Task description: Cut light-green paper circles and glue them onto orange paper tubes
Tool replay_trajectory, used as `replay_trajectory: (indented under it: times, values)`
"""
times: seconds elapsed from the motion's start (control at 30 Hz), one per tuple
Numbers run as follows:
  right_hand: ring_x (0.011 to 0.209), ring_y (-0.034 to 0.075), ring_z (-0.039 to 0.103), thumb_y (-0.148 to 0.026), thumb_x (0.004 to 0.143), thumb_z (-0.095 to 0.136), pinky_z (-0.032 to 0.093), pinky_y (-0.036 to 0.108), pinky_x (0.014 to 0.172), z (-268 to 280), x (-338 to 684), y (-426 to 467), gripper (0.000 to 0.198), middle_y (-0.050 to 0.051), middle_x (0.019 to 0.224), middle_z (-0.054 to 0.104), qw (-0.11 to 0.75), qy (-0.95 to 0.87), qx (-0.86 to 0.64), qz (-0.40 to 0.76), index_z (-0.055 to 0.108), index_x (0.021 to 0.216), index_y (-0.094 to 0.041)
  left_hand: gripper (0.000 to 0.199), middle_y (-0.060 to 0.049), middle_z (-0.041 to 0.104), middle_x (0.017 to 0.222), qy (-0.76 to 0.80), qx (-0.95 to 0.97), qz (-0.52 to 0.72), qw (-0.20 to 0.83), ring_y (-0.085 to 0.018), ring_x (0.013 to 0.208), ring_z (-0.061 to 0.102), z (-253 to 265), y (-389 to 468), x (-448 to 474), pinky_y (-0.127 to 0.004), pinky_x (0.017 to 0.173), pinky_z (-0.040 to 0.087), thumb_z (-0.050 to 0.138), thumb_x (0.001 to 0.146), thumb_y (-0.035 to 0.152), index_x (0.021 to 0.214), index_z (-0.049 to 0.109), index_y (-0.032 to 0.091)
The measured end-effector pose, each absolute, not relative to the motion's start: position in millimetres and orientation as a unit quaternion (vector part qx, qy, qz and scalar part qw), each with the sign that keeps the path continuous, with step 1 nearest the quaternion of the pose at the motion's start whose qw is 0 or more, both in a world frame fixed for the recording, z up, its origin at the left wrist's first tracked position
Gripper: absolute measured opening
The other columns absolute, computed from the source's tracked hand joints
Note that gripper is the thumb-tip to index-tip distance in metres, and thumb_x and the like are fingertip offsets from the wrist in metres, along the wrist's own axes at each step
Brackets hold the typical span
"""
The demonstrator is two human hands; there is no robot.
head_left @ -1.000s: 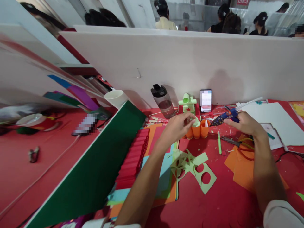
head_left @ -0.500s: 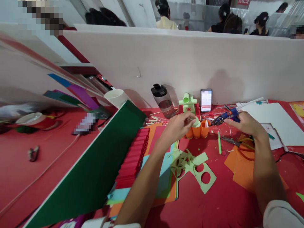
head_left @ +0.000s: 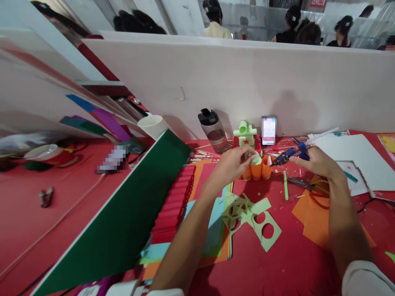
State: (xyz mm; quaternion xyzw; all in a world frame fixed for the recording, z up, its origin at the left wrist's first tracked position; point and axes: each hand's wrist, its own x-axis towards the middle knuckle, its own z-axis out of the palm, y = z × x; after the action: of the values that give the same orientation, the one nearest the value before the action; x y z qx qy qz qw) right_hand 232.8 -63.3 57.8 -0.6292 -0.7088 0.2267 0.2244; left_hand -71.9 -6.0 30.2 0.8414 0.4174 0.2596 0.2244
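Observation:
A blue hot glue gun [head_left: 286, 156] with a clear glue stick out of its back is held in my right hand [head_left: 317, 160]. Its nozzle points left, close to the rim of the rightmost orange paper tube [head_left: 266, 170]. My left hand [head_left: 233, 162] is closed at the top of the neighbouring orange tubes, its fingertips pinching at a light green paper piece [head_left: 256, 159]; the exact hold is partly hidden. Just behind stands a green and red paper model [head_left: 246, 137] with a star. Light green paper offcuts [head_left: 267, 230] with round holes lie below the hands.
Scissors [head_left: 319, 188] lie on orange paper sheets [head_left: 314, 216], near a green marker [head_left: 285, 187]. A water bottle [head_left: 214, 131] and phone [head_left: 269, 130] stand by the white partition [head_left: 216, 70]. A slanted green board [head_left: 117, 222] borders coloured paper and folded red paper [head_left: 174, 201].
The glue gun's nozzle has come slightly left and down toward the rightmost orange tube. My left hand stays at the tubes.

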Motion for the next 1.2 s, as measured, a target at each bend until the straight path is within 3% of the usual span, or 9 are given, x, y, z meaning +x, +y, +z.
replay_trajectory:
  times: [0.13, 0.33, 0.73, 1.2]
  values:
    - [0.076, 0.023, 0.063, -0.061, 0.094, 0.067, 0.049, 0.036, 0.073, 56.7, 238.2, -63.3, 0.040, 0.003, 0.081, 0.073, 0.265, -0.708, -0.604, 0.252, 0.073, 0.087, -0.022, 0.011, -0.001, 0.073, 0.083, 0.416, 0.841, 0.268, 0.220, -0.018, 0.072, 0.064, 29.3, -5.7, -71.8, -0.027, 0.063, 0.039, 0.059, 0.103, 0.028, 0.104, 0.069, 0.023]
    - [0.090, 0.028, 0.069, -0.060, 0.092, 0.069, 0.055, 0.040, 0.084, 54.6, 248.0, -63.1, 0.038, 0.006, 0.094, 0.079, 0.287, -0.700, -0.591, 0.282, 0.076, 0.093, -0.023, 0.010, -0.001, 0.072, 0.082, 0.413, 0.843, 0.267, 0.219, -0.017, 0.072, 0.064, 29.8, -5.4, -71.9, -0.027, 0.064, 0.039, 0.059, 0.103, 0.026, 0.104, 0.069, 0.023]
    - [0.070, 0.020, 0.056, -0.063, 0.094, 0.064, 0.044, 0.034, 0.068, 51.3, 242.7, -58.8, 0.044, 0.001, 0.073, 0.064, 0.259, -0.720, -0.586, 0.267, 0.070, 0.082, -0.021, 0.012, -0.001, 0.072, 0.081, 0.413, 0.842, 0.272, 0.216, -0.018, 0.071, 0.064, 28.5, -5.0, -72.0, -0.028, 0.063, 0.040, 0.060, 0.102, 0.028, 0.104, 0.070, 0.022]
    - [0.074, 0.021, 0.060, -0.062, 0.094, 0.065, 0.043, 0.033, 0.068, 49.8, 237.2, -57.6, 0.043, 0.002, 0.077, 0.069, 0.259, -0.710, -0.596, 0.272, 0.073, 0.085, -0.021, 0.011, -0.001, 0.071, 0.080, 0.421, 0.840, 0.260, 0.223, -0.018, 0.071, 0.064, 32.0, -5.9, -71.0, -0.029, 0.064, 0.040, 0.061, 0.102, 0.026, 0.103, 0.071, 0.021]
